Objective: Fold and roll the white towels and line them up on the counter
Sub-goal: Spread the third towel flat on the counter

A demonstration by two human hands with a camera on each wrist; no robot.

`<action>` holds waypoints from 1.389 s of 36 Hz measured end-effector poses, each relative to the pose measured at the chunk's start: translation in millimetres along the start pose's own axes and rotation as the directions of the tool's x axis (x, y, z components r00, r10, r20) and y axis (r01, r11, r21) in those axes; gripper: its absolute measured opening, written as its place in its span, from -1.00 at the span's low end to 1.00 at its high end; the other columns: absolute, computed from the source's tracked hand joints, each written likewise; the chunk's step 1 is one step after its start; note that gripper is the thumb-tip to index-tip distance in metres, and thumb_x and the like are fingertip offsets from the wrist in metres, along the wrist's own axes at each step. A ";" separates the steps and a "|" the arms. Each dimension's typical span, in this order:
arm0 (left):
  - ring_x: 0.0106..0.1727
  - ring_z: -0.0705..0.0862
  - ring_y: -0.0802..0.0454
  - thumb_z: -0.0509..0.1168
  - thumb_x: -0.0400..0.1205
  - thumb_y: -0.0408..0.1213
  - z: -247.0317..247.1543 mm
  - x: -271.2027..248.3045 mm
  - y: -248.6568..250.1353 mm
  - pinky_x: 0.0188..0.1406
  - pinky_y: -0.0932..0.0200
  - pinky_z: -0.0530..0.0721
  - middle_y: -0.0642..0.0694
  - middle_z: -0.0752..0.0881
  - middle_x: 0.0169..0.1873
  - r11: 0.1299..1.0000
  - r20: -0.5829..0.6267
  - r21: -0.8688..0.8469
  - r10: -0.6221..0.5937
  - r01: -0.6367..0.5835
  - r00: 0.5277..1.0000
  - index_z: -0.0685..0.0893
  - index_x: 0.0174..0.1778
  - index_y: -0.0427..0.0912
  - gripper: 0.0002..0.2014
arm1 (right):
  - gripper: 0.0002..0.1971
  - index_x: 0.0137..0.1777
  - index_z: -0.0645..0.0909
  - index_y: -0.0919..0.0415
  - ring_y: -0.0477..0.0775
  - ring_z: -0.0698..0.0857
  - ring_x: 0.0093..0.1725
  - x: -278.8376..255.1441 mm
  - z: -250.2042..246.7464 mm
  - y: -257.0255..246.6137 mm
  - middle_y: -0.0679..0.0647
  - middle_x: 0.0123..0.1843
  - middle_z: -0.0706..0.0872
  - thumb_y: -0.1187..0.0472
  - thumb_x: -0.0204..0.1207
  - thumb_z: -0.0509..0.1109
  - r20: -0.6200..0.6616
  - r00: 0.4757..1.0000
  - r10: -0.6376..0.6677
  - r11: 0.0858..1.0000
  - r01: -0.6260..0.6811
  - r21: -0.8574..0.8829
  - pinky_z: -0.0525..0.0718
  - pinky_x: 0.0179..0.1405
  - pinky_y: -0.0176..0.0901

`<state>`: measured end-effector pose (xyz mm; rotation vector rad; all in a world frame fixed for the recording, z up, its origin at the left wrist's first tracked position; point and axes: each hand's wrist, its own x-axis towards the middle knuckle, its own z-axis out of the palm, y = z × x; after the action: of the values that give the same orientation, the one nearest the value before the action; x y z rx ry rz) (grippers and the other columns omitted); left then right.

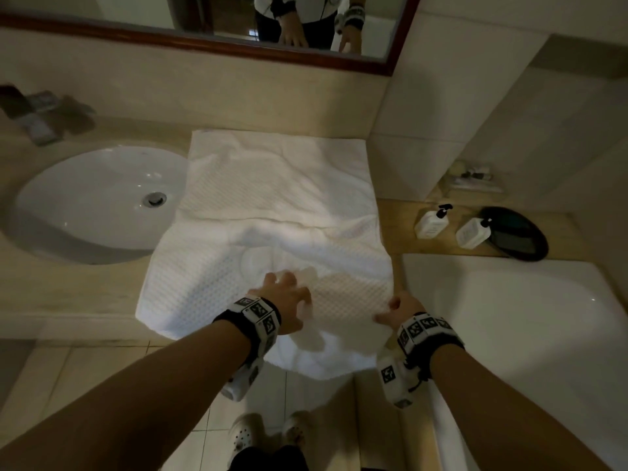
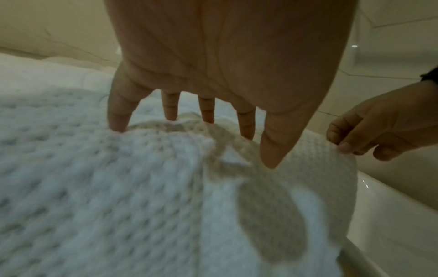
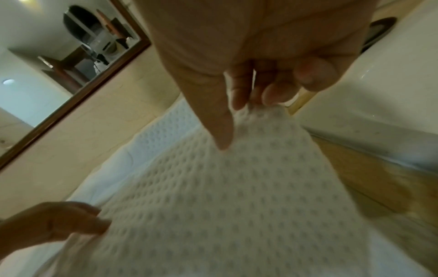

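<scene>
- The white towel (image 1: 272, 205) lies spread on the worktop (image 1: 68, 294), between the sink (image 1: 95, 205) and the bathtub (image 1: 509, 317). Its long axis runs straight away from the fingers toward the mirror (image 1: 210, 39), and its near end droops over the worktop's front edge.
- The left hand (image 1: 285, 300) rests on the near part of the towel with fingers (image 2: 118, 120) straight and spread, tips pressing into the weave.
- The right hand (image 1: 401, 311) pinches the towel's near right edge. Thumb and fingers (image 3: 239, 93) are closed on a raised peak of cloth, as the right wrist view shows.
- Most of the towel lies ahead and to the left of the right fingers. A lengthwise fold would likely carry that pinched edge leftward across the left hand's spot.
- Two pump bottles (image 1: 431, 222) stand well to the right, beyond the right fingers.
</scene>
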<state>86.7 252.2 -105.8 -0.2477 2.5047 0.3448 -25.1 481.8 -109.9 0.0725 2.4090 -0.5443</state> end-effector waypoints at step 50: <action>0.68 -0.13 -0.15 0.17 0.58 0.28 -21.4 52.6 22.7 0.51 -0.36 0.23 0.13 -0.19 0.68 0.999 0.053 0.042 -0.012 0.009 0.999 -0.08 0.64 0.34 -0.23 | -0.70 0.22 0.61 0.29 0.16 0.65 -0.03 65.1 -29.7 -51.5 0.15 0.04 0.69 0.29 0.50 0.32 0.107 0.983 -0.148 0.971 0.124 0.203 0.68 -0.11 -0.08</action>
<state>27.1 262.2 -115.2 -0.2320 2.4549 0.2906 -103.3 441.2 -110.6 -0.0410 2.2467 -0.8245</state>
